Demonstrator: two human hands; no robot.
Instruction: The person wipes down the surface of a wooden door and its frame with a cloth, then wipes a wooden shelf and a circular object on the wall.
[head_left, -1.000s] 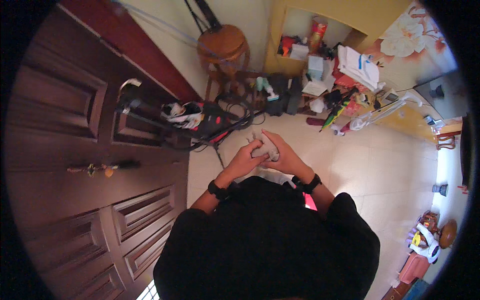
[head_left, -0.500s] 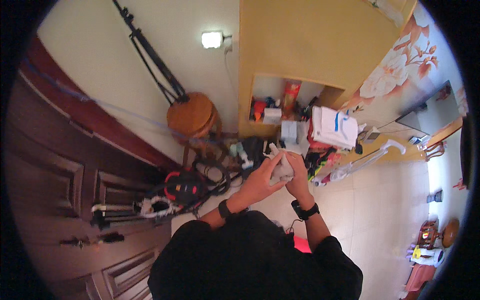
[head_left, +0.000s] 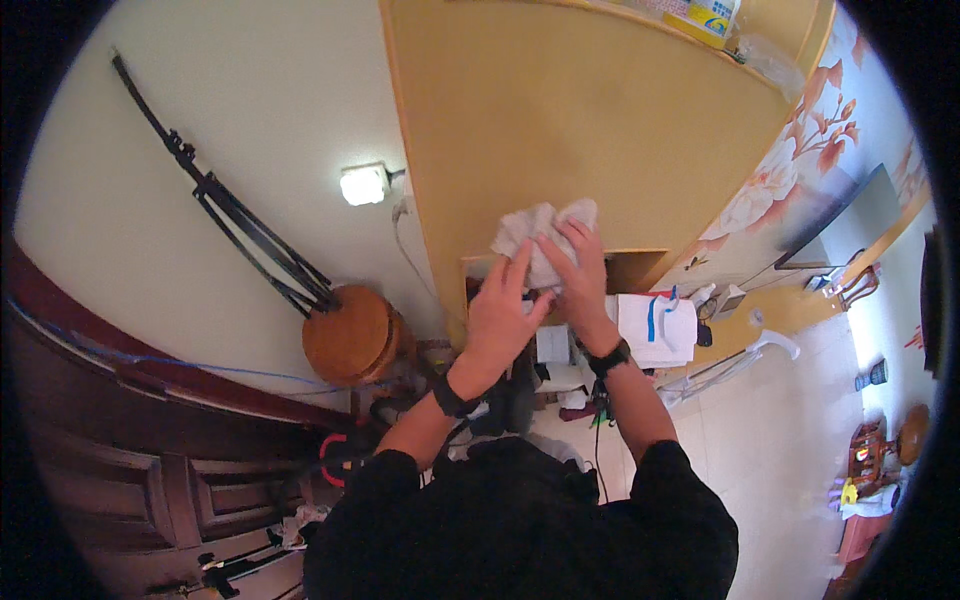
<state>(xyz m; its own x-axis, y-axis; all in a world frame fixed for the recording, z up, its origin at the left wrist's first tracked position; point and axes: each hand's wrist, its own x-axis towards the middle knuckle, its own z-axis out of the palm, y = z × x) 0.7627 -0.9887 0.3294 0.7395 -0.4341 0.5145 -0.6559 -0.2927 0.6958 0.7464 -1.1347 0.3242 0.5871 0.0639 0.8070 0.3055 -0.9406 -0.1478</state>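
Observation:
Both my hands are raised in front of the yellow cabinet panel (head_left: 560, 120), with a whitish, bunched cloth (head_left: 523, 228) between them. My left hand (head_left: 503, 312) grips the cloth from its lower left, fingers pointing up over it. On the other side my right hand (head_left: 582, 275) holds it, fingers bent across the upper right part. The cloth overlaps the panel just above an open recess; whether it touches the panel I cannot tell. My palms and part of the cloth's underside are hidden. A dark band sits on each wrist.
A round wooden stool (head_left: 350, 335) stands left, a black tripod (head_left: 240, 220) leaning above it. A lit lamp (head_left: 364, 185) is on the wall. White folded paper or cloth (head_left: 655, 328) lies right of the recess. A yellow-labelled container (head_left: 705, 20) sits on the top shelf. A dark door (head_left: 130, 480) is lower left.
My hands have moved up with the cloth, from above the cluttered low surface to in front of the panel. The crumpled cloth is now more spread out. The view has shifted upward and left.

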